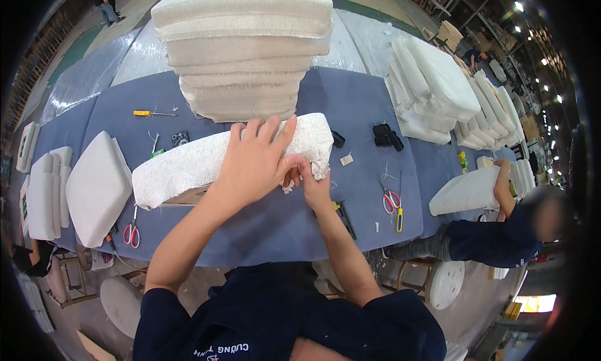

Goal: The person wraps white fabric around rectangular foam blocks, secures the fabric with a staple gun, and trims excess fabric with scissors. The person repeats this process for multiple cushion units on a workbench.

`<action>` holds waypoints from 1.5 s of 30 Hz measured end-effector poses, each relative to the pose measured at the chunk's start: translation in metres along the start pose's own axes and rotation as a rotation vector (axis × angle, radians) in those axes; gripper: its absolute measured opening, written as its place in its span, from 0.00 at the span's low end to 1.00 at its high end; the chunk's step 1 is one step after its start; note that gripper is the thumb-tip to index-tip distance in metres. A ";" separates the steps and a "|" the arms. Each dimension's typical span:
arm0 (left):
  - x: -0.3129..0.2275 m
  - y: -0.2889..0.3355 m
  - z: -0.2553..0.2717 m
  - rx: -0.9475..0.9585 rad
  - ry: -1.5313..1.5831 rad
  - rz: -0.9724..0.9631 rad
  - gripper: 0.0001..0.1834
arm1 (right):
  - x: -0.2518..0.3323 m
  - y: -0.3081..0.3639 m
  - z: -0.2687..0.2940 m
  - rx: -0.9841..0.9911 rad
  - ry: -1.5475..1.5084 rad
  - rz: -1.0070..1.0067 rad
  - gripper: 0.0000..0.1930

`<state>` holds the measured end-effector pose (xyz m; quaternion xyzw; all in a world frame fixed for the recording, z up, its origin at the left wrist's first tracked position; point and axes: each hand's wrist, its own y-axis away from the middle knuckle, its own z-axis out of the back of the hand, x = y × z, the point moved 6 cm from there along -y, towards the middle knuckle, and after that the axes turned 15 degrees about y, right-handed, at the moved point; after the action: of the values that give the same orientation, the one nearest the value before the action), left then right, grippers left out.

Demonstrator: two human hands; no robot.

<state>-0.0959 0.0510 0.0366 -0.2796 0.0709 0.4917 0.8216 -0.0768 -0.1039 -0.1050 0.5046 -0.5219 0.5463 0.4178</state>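
A white, fabric-covered seat cushion (188,164) is held on its edge on the blue-covered table, a strip of its bare board showing at the lower edge. My left hand (253,164) grips it from above, fingers spread across the fabric and thumb reaching down to the near right corner. At that same corner my right hand (312,182) is closed, pinching the gathered fabric edge. The two thumbs nearly meet there, and the fingertips of the right hand are partly hidden behind the cloth.
Behind the cushion rises a tall stack of white cushions (244,54); more stacks (432,85) stand right. Red-handled scissors (131,234), another pair (391,201), a yellow screwdriver (143,113) and black cases (387,137) lie about. A co-worker (482,239) handles a cushion at right.
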 end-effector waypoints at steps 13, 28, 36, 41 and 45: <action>0.009 -0.021 -0.025 -0.077 -0.214 0.075 0.45 | -0.140 -0.106 0.138 0.906 1.227 -0.287 0.12; 0.014 -0.016 -0.009 -0.129 -0.023 0.133 0.51 | -0.249 -0.105 0.263 0.216 1.922 -0.172 0.17; -0.010 0.009 -0.012 -0.198 0.119 0.181 0.55 | 0.068 -0.082 0.139 -0.309 0.643 0.164 0.17; -0.035 0.032 -0.015 -0.227 0.148 0.168 0.57 | 0.151 -0.013 0.033 0.076 1.084 0.606 0.15; -0.049 0.044 -0.018 -0.239 0.162 0.164 0.58 | 0.148 0.003 0.024 0.149 1.158 0.585 0.15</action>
<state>-0.1556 0.0196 0.0238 -0.4072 0.1005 0.5377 0.7314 -0.0978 -0.1387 0.0395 -0.0065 -0.2889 0.8558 0.4291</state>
